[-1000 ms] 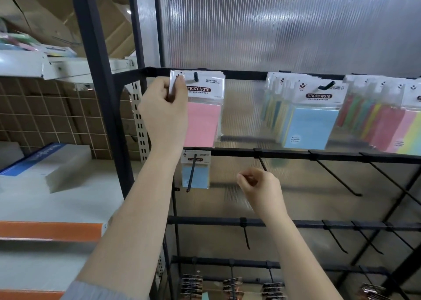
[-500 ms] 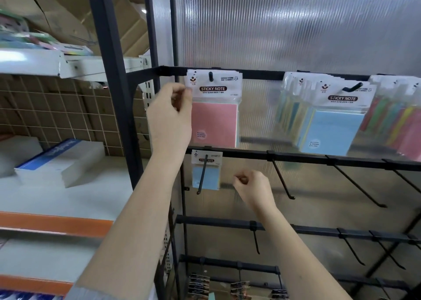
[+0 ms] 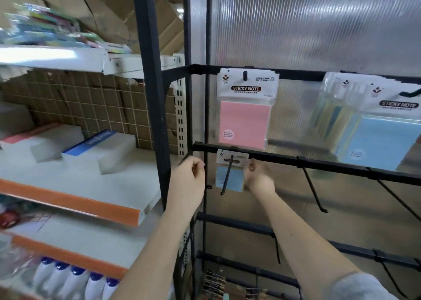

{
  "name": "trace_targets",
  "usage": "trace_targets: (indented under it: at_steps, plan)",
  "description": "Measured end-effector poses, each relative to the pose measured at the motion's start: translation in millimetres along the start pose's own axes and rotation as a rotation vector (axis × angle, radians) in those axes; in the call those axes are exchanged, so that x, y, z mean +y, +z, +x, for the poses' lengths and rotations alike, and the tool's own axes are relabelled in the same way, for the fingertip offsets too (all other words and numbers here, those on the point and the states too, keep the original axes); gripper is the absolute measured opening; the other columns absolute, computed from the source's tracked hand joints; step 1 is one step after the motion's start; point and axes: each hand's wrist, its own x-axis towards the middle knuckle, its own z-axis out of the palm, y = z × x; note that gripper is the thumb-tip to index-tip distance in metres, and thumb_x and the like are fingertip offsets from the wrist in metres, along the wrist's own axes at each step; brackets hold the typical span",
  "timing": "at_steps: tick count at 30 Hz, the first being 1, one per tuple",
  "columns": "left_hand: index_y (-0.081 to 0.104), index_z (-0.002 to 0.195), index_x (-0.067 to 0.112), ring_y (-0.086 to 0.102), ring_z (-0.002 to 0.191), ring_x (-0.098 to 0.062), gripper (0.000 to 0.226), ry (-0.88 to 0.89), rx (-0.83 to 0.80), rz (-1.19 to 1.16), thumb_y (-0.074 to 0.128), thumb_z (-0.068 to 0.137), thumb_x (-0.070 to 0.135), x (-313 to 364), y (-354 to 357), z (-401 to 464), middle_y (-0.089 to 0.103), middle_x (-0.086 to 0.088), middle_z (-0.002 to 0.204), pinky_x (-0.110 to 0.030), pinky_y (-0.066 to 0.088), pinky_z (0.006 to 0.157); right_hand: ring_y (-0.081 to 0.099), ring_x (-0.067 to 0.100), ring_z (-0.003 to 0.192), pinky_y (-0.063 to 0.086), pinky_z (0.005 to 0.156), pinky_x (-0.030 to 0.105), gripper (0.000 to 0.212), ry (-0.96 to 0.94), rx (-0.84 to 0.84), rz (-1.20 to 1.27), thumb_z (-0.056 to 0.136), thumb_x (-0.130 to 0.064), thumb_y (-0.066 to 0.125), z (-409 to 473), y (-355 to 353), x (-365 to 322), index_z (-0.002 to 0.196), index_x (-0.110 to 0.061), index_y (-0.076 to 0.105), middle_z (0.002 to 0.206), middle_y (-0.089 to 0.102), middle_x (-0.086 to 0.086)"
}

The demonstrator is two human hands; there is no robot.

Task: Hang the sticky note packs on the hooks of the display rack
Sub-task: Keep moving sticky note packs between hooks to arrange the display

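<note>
You face a black metal display rack (image 3: pixel 282 158) made of square-section bars with thin, angled wire hooks, backed by a ribbed, translucent plastic panel (image 3: pixel 319 26). On the top bar, a glossy clear pack of pink sticky notes (image 3: pixel 245 122) hangs from a hook; its white header card reads "STICKY NOTE" in white letters on a dark oval. To its right, blurred, hangs a row of similar packs, the front one holding pale blue notes (image 3: pixel 376 142) with the same label.

On the second bar, a smaller pack of blue sticky notes (image 3: pixel 230 174) hangs on a long black hook (image 3: pixel 226 176); its header text is too small to read. Your right hand (image 3: pixel 258 179) is at this pack's right edge, fingers curled, but blur hides whether it grips the pack. Your left hand (image 3: pixel 189 181) hovers just left of the pack, fingers loosely curled, holding nothing.

To the left, white shelves with orange front edges (image 3: pixel 75 204) carry white boxes, one with a blue stripe (image 3: pixel 100 142). White bottles with blue caps (image 3: pixel 75 281) stand below.
</note>
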Motion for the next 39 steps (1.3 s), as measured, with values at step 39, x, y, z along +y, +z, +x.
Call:
trace_targets:
  at_steps: [39]
  plan:
    - [0.059,0.090,0.022,0.063,0.081,-0.013,0.017,-0.236,-0.066,0.071,0.044,0.097,0.019,-43.2,-22.0,-24.4,0.066,0.003,0.087,-0.027,0.052,0.074,0.029,0.009,0.055,0.023,0.052,0.024,0.041,-0.214,-0.031,0.283,0.101,-0.026,0.038,-101.8,-1.8,-11.5,0.062,-0.015,0.033,0.058,0.034,-0.005]
